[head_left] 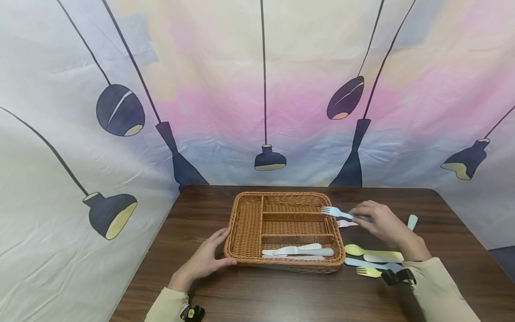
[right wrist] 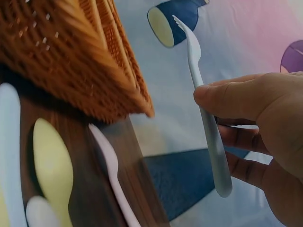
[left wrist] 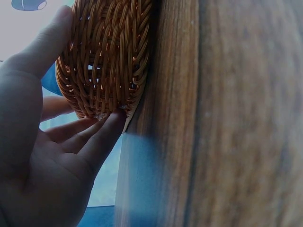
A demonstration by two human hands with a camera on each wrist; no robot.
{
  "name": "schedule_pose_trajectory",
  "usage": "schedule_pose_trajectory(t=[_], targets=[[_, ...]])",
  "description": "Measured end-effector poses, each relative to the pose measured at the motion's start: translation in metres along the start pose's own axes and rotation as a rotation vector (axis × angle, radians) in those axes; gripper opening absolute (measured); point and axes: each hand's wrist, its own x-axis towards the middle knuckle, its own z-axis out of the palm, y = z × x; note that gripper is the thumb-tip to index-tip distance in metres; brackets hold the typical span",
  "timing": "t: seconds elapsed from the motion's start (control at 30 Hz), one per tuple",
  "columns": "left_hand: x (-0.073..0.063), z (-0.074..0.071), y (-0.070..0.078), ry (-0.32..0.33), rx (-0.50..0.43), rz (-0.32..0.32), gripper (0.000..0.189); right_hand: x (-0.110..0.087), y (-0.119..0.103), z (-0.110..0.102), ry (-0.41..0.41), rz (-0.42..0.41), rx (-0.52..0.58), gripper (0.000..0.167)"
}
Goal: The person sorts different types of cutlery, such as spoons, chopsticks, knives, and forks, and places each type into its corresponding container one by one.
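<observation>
A brown wicker basket (head_left: 247, 223) with several compartments sits on the table. My left hand (head_left: 206, 258) rests at its front left corner, thumb along the front and fingertips against the woven side (left wrist: 102, 61). Above the basket's right rim, my right hand (head_left: 376, 219) pinches a pale blue fork (head_left: 337, 212) by its handle, tines pointing left. In the right wrist view the fork (right wrist: 194, 56) is held up between thumb and fingers. Several white and pale knives (head_left: 297, 250) lie in the front compartment. Below the held fork, a pink fork (head_left: 347, 223) lies beside the basket.
Right of the basket lie a yellow spoon (head_left: 356, 250), a pale blue utensil (head_left: 364, 263), a yellow fork (head_left: 368, 271) and a whitish handle (head_left: 382, 258). A pale green handle (head_left: 412, 221) shows beyond my right wrist. A cloth printed with lamps (head_left: 270, 158) hangs behind the table (head_left: 273, 290).
</observation>
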Motion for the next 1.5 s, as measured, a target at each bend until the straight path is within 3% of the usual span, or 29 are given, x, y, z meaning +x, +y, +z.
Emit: schedule_pose_trajectory(t=[0.77, 1.23, 1.5], targets=[[0.000, 0.000, -0.001, -0.009, 0.002, -0.015, 0.100, 0.056, -0.045, 0.033, -0.149, -0.052, 0.164, 0.019], [0.000, 0.000, -0.001, -0.017, 0.001, -0.033, 0.100, 0.071, -0.063, 0.054, -0.226, -0.111, 0.176, 0.020], [-0.001, 0.001, -0.002, -0.010, 0.001, -0.026, 0.099, 0.070, -0.068, 0.055, -0.233, -0.059, 0.186, 0.029]])
